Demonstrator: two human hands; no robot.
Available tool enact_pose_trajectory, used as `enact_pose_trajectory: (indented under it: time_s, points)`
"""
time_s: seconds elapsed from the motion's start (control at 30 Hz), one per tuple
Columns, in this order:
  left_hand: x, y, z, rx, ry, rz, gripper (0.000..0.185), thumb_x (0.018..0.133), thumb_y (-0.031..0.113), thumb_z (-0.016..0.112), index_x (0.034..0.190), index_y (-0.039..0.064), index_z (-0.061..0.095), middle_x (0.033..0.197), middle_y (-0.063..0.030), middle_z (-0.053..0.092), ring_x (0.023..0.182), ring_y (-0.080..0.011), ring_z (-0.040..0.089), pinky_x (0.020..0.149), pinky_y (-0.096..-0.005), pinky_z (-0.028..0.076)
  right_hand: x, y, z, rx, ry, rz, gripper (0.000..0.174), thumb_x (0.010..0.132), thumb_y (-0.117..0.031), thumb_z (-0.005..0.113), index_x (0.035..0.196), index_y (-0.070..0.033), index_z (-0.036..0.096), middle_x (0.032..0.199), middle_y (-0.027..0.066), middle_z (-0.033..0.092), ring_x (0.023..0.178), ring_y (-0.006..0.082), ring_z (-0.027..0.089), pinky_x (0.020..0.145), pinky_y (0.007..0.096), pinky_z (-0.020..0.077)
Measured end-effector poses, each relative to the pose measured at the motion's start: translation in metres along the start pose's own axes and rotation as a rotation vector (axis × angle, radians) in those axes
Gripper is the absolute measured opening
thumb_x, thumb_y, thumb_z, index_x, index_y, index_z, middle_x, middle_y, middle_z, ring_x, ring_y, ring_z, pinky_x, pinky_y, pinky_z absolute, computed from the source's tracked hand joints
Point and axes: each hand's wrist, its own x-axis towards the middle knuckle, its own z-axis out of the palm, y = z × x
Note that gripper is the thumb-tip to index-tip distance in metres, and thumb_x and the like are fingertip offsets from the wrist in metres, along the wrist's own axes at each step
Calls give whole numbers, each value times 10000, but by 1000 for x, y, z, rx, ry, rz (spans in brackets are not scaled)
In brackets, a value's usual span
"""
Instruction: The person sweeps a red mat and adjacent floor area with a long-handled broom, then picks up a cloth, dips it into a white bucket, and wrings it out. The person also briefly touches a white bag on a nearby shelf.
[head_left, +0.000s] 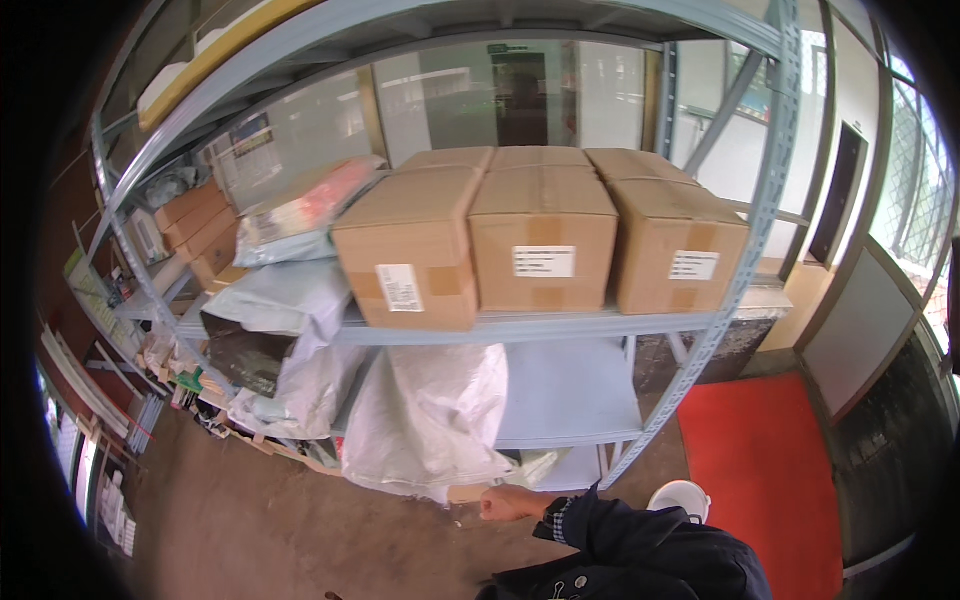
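Observation:
My right hand (504, 503), in a dark sleeve with a checked cuff, hangs low in front of a metal shelving rack. Its fingers are curled into a loose fist, and I see nothing held in them. Beside the knuckles is a piece of cardboard (468, 493); whether they touch is unclear. Just above hangs a white woven sack (427, 420), spilling over the front of a lower shelf. My left hand is out of view. Three taped cardboard cartons, left (409, 240), middle (544, 232) and right (671, 232), stand side by side on the shelf above, bearing labels.
Plastic-wrapped packages (307, 210) and grey-white bags (277, 300) fill the shelf's left part. A slotted steel upright (757, 225) bounds the rack on the right. A white bucket (679, 495) stands by a red mat (761, 465). Glazed partitions (457, 97) rise behind the rack.

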Motion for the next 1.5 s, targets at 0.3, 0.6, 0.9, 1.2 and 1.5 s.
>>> enact_pose_trajectory:
  time_s: [0.3, 0.6, 0.9, 1.2, 1.5]
  points:
    - [-81, 7, 64, 27, -183, 27, 408, 967, 334, 645, 762, -15, 601, 643, -18, 498, 588, -147, 429, 516, -371, 346, -121, 89, -44, 130, 151, 239, 314, 829, -356, 671, 865, -52, 738, 806, 161, 731, 774, 345, 709, 708, 443, 542]
    - [-126, 5, 62, 52, -302, 34, 404, 951, 331, 650, 766, -27, 609, 639, -22, 500, 586, -149, 431, 517, -371, 344, -191, 121, -45, 304, 218, 321, 290, 847, -304, 636, 769, -38, 720, 641, 105, 693, 586, 223, 681, 617, 385, 531]
    - [-106, 2, 62, 208, -401, 100, 337, 908, 252, 612, 782, -61, 596, 637, -38, 494, 591, -162, 439, 513, -402, 334, -253, 101, -29, 591, 435, 455, 264, 868, -260, 641, 807, -15, 716, 673, 101, 693, 586, 193, 660, 586, 346, 519]
    - [-118, -7, 62, 250, -517, 172, 359, 938, 309, 600, 814, -24, 643, 656, -46, 530, 605, -175, 453, 539, -409, 362, -323, 81, 46, 396, 470, 459, 277, 842, -298, 638, 773, -44, 725, 660, 106, 686, 622, 229, 674, 635, 403, 529]
    - [-131, 38, 61, 189, -582, 255, 359, 946, 321, 601, 821, -12, 651, 665, -44, 541, 616, -175, 463, 556, -403, 377, -393, 48, 73, 542, 489, 502, 311, 882, -293, 601, 749, -29, 698, 560, 55, 634, 495, 170, 603, 522, 341, 477]
